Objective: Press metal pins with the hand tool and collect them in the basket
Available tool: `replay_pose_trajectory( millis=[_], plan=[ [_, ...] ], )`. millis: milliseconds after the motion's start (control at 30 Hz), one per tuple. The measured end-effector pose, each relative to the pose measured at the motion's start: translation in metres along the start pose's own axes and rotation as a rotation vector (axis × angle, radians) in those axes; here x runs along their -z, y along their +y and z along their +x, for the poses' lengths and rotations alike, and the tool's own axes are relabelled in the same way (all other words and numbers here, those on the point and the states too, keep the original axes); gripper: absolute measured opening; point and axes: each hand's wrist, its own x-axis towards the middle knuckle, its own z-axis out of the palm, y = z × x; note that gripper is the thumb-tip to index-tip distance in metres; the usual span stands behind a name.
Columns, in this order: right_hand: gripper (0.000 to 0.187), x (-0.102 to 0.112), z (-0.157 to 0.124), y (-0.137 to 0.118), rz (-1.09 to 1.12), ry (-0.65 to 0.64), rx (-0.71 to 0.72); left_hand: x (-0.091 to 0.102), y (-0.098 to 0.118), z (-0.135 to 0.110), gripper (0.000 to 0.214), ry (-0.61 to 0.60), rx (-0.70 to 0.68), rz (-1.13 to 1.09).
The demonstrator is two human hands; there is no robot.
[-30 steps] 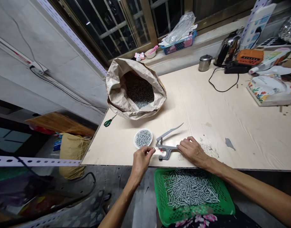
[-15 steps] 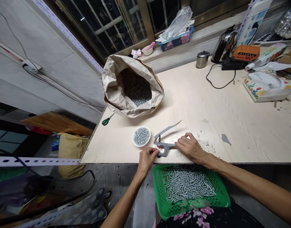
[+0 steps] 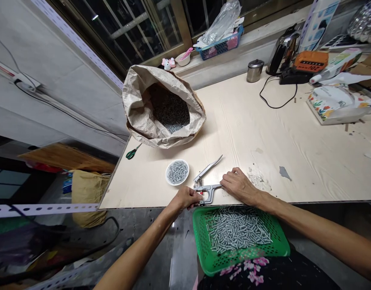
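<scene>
Grey snap pliers (image 3: 210,195) lie at the front edge of the table, their upper handle raised away from the lower one. A spring and a red tip show near the jaw. My right hand (image 3: 237,186) is closed round the end of the lower handle. At the jaw, my left hand (image 3: 188,198) has thumb and fingers pinched together; whatever is between them is too small or hidden. Just beyond my left hand stands a white bowl (image 3: 166,177) of small silvery metal pieces. Below the table edge, a green basket (image 3: 200,245) holds many similar pieces.
A large paper-like sack (image 3: 134,94) of metal pieces stands open behind the bowl. Green-handled scissors (image 3: 131,154) lie left of it. Toward the back right are a metal canister (image 3: 255,71), a kettle (image 3: 284,50), an orange battery pack (image 3: 311,61) and a tissue pack (image 3: 336,104).
The view has shifted slightly, so most things appear farther left. My left hand has come in closer against the jaw of the pliers. My right hand still grips the lower handle.
</scene>
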Motion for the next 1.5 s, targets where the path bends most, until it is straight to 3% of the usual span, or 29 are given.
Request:
replay_pose_trajectory(
  millis=[300, 533, 633, 700, 800, 933, 1100, 1200, 1300, 1400, 1500],
  plan=[
    [0.02, 0.009, -0.004, -0.001, 0.089, -0.099, -0.064, 0.001, 0.002, 0.004, 0.051, -0.052, -0.031, 0.022],
    [0.02, 0.018, 0.001, 0.009, 0.188, -0.234, -0.085, -0.001, 0.0, 0.005, 0.045, -0.043, 0.072, -0.052],
    [0.065, 0.023, 0.01, 0.029, 0.222, -0.285, -0.11, 0.0, 0.002, 0.006, 0.044, -0.058, 0.083, -0.029],
    [0.093, 0.023, 0.019, 0.042, 0.214, -0.402, -0.115, 0.001, 0.003, 0.006, 0.045, -0.066, 0.088, -0.016],
    [0.107, 0.021, 0.032, 0.056, 0.217, -0.562, -0.085, 0.002, 0.004, 0.005, 0.046, -0.067, 0.099, -0.02],
    [0.103, 0.024, 0.04, 0.056, 0.234, -0.578, -0.03, 0.0, 0.004, 0.004, 0.045, -0.051, 0.097, -0.039],
    [0.075, 0.034, 0.036, 0.045, 0.276, -0.509, -0.042, 0.0, 0.003, 0.007, 0.043, -0.05, 0.107, -0.041],
    [0.069, 0.039, 0.03, 0.04, 0.29, -0.484, -0.052, -0.002, 0.002, 0.002, 0.043, -0.018, 0.097, 0.036],
    [0.066, 0.039, 0.024, 0.035, 0.311, -0.446, -0.072, -0.013, 0.006, -0.011, 0.035, 0.231, -0.031, 0.306],
    [0.066, 0.035, 0.02, 0.03, 0.335, -0.401, -0.097, -0.03, 0.019, -0.017, 0.019, 0.511, -0.36, 0.595],
    [0.072, 0.036, 0.017, 0.025, 0.355, -0.404, -0.146, -0.039, 0.038, -0.003, 0.037, 0.488, -0.699, 0.732]
  ],
)
